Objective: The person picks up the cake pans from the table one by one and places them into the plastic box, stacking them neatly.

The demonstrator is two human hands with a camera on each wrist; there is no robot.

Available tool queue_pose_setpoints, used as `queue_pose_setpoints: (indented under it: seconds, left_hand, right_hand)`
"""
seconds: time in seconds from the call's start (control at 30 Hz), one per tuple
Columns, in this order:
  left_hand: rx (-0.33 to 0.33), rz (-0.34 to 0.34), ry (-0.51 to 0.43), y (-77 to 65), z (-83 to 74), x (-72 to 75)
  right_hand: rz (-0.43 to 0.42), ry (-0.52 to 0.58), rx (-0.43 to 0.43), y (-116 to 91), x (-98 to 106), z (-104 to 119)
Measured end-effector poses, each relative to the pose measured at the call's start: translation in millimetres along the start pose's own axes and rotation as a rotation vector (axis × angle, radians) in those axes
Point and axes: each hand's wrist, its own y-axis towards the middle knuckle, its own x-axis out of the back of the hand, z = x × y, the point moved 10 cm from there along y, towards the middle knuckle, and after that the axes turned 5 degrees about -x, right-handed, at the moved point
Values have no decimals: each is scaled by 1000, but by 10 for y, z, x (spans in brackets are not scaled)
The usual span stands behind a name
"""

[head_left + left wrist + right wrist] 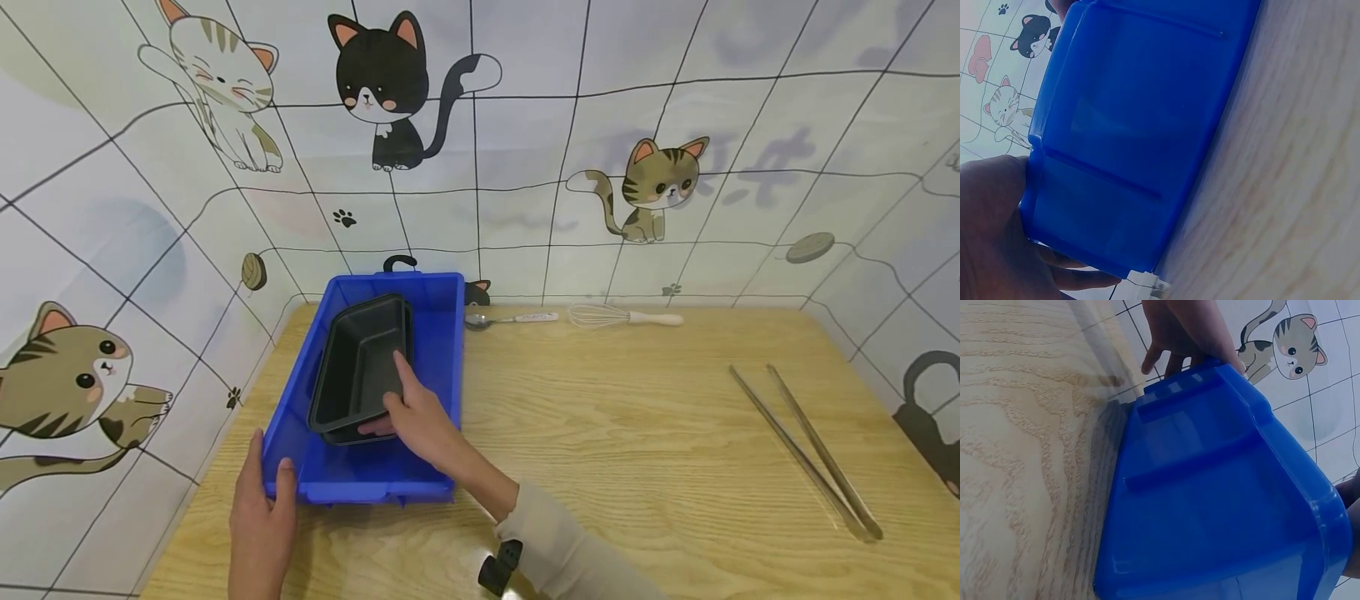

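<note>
In the head view, a blue plastic bin (438,375) stands on the left of the wooden table. My left hand (258,521) grips its near left corner, thumb over the rim and fingers along the outer side; the left wrist view shows that hand at the end of the bin (1129,131). Inside lie two black loaf pans (341,358), one stacked slightly askew in the other and tilted. My right hand (423,421) holds the near right corner of the upper pan, its index finger stretched over the inside and other fingers below the rim, partly hidden.
Behind the bin's right side, a spoon (517,318) with a pale handle and a whisk (622,316) lie along the back edge. Long metal tongs (817,458) lie on the right of the table (600,417). Cat-print walls (517,208) enclose the back and sides.
</note>
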Motion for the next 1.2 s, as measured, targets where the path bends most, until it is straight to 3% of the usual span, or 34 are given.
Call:
queue_pose_setpoints:
  seconds: [0.4,0.67,0.9,1.1,1.2]
  left_hand:
    - [1,-3,3,-20,-4,17]
    - [12,0,7,-17,-24,16]
    - [21,3,13,-23,-21,3]
    - [4,1,9,-36,-23,21]
    - [6,5,14,-42,-12,29]
  right_hand:
    - [32,-12,1,8,21,-16]
    - [-11,-207,59,-36,11,40]
    - [18,-276,28,-34,-24,-2]
    - [0,-282,31,-34,-17,-24]
    - [-17,-335,29,-66,-12,4]
